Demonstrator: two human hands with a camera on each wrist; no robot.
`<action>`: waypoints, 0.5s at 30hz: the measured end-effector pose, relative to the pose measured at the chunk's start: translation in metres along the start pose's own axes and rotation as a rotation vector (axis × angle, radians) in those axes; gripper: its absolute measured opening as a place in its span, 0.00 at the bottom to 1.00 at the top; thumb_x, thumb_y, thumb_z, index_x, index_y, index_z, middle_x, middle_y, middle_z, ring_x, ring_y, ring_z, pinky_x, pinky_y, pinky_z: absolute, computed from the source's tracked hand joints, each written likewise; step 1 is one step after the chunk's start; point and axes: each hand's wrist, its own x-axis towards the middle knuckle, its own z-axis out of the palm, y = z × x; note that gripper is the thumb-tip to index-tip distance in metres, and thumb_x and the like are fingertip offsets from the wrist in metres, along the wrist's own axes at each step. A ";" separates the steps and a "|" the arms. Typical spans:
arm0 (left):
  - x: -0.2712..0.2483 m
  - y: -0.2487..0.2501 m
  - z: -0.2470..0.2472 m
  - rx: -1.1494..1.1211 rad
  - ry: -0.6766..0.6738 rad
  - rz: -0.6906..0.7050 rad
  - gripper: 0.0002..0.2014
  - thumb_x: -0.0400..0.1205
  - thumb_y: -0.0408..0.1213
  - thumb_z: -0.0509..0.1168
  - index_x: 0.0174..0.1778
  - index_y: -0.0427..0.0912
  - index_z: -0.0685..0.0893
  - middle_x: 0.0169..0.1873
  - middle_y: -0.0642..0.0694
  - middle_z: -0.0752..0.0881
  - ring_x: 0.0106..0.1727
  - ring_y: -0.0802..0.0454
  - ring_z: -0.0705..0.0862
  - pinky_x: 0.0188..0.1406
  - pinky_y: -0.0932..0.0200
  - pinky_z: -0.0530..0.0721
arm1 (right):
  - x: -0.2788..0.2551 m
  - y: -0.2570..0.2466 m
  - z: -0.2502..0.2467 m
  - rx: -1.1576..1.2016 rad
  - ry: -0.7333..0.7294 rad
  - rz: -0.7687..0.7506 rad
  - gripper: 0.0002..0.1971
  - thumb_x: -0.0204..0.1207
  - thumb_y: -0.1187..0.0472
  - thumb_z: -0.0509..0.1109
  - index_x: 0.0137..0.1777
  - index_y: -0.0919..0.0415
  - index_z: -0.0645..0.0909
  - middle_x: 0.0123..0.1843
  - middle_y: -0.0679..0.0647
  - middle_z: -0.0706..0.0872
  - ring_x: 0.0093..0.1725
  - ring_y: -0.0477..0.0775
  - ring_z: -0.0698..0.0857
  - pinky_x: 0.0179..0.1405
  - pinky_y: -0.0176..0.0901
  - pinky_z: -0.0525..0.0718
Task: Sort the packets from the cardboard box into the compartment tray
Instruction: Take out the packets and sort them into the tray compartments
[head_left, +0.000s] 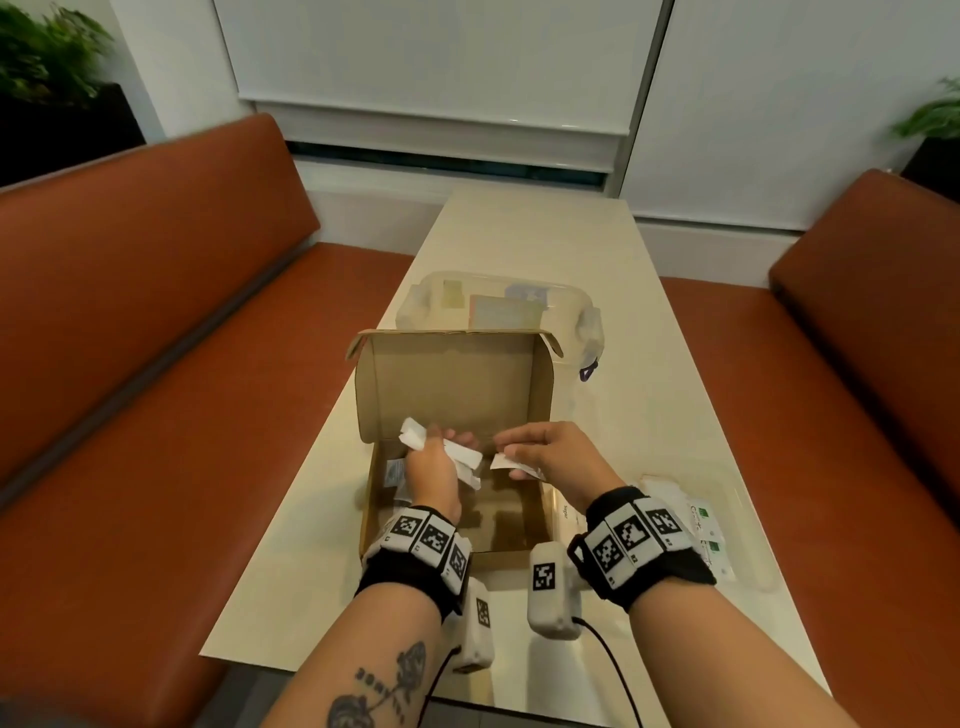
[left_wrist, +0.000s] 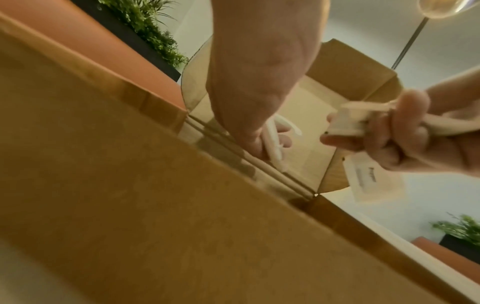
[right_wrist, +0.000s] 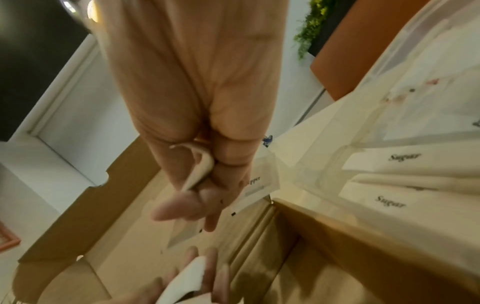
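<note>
A plain brown corrugated cardboard box (head_left: 452, 395) sits on the pale, glossy tabletop (head_left: 613, 322) with its lid flap standing upright at the far side. Its inner floor is matte and mostly bare, with a few small printed packets (head_left: 396, 475) lying against the left wall. Behind the raised flap stands a clear plastic container (head_left: 498, 301) with soft, rounded corners, holding a few flat paper items. To the right of the box, partly hidden by the right wrist, the translucent compartment tray (head_left: 727, 499) holds flat white packets (some printed "Sugar" in the right wrist view) and a couple with green marks.

The left hand (head_left: 434, 470) is curled over the box interior, gripping several thin white paper sachets (head_left: 457, 452) that fan out between the fingers, their edges crimped and slightly crumpled. The right hand (head_left: 550, 449), just beside it and above the box, pinches other white sachets (head_left: 501, 460) between thumb and bent fingers; one of them is a flat square packet printed "Pepper" (right_wrist: 259, 181). The two hands are close but not touching.
</note>
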 end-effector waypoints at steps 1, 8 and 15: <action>-0.001 -0.001 0.000 0.021 -0.002 -0.003 0.12 0.87 0.41 0.58 0.43 0.38 0.79 0.36 0.39 0.88 0.35 0.46 0.87 0.38 0.53 0.86 | 0.000 -0.001 0.000 0.019 -0.006 -0.009 0.12 0.78 0.76 0.64 0.57 0.70 0.85 0.50 0.62 0.86 0.43 0.47 0.86 0.36 0.29 0.86; -0.019 0.001 0.011 0.138 -0.213 -0.095 0.08 0.86 0.38 0.60 0.46 0.38 0.80 0.36 0.42 0.86 0.33 0.48 0.85 0.32 0.56 0.83 | 0.002 -0.008 0.004 0.020 0.029 -0.129 0.14 0.80 0.75 0.60 0.60 0.63 0.81 0.56 0.60 0.86 0.39 0.47 0.86 0.36 0.37 0.88; -0.035 -0.009 0.014 0.219 -0.397 -0.078 0.07 0.84 0.34 0.64 0.47 0.32 0.82 0.30 0.41 0.85 0.24 0.50 0.84 0.27 0.58 0.83 | 0.002 0.003 -0.003 -0.236 0.131 -0.154 0.14 0.79 0.72 0.61 0.60 0.59 0.82 0.54 0.54 0.85 0.43 0.49 0.85 0.33 0.32 0.84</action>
